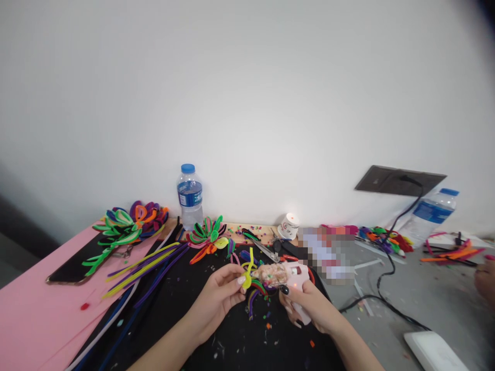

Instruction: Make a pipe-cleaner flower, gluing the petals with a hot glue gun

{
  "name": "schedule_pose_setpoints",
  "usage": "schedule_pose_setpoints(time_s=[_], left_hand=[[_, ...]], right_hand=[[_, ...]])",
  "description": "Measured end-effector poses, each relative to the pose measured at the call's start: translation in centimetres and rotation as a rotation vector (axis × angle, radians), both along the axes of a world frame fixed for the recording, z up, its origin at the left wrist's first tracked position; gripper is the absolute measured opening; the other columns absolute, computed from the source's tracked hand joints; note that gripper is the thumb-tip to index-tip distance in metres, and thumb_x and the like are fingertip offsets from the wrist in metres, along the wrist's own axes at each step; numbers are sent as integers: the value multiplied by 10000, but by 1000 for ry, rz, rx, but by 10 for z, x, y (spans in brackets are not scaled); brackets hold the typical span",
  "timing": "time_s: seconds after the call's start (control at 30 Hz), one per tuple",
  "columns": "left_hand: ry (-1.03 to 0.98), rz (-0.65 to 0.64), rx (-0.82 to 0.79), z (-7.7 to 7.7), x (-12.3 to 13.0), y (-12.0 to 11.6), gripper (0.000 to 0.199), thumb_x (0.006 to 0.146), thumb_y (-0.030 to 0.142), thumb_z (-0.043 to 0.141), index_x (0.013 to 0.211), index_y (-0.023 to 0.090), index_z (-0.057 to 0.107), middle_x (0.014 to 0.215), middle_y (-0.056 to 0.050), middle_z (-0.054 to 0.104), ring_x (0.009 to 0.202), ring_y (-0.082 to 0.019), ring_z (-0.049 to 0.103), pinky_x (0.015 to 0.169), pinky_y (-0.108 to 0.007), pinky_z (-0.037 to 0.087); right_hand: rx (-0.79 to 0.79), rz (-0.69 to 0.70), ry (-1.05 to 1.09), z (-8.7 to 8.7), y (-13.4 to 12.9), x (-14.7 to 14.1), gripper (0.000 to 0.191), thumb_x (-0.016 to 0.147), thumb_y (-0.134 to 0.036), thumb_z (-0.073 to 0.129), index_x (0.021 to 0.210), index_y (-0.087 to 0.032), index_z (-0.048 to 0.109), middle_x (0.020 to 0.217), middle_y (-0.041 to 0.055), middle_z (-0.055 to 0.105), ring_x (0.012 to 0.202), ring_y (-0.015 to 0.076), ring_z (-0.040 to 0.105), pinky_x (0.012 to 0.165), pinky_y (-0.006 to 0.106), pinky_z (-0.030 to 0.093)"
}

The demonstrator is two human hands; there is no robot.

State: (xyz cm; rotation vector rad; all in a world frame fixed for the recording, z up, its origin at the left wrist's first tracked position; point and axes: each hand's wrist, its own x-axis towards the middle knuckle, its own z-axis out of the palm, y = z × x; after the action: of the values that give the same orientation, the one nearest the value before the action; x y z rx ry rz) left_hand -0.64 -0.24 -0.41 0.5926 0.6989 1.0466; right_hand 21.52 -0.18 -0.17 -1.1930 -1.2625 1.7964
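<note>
"In the head view, what are the left hand's (226,296) fingers doing?"

"Thumb and fingertips are pinched together on a bright yellow, fuzzy pipe-cleaner coil (247,281), with a loose end sticking up. It's above the black mat (193,330), between the two hands."

"And the right hand (309,304)?"

"Wrapped around the handle of a pale pink plastic glue gun (299,272). Its nozzle points at the coil; whether they touch, I can't tell."

"What's around them?"

"Just beyond the left hand is a green, pink and orange pipe-cleaner flower (209,234), near a clear plastic bottle with a blue cap (191,198). Metal scissors (266,251) lie behind the gun, and a small white paper cup (289,226) is by the wall."

"Far right?"

"Part of another person's hand (485,278), blurred."
</note>
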Motion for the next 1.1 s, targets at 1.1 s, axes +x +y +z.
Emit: schedule_pose_setpoints(time_s=[1.1], left_hand=[[-32, 52, -55, 3, 1, 3, 190, 642, 162, 719, 809, 154, 626, 704, 1, 578, 625, -72, 536, 599, -184, 454]], right_hand=[[7, 17, -38, 0, -2, 0, 378, 693, -473, 623, 622, -144, 451, 467, -53, 468, 328, 29, 359, 343, 175, 304]])
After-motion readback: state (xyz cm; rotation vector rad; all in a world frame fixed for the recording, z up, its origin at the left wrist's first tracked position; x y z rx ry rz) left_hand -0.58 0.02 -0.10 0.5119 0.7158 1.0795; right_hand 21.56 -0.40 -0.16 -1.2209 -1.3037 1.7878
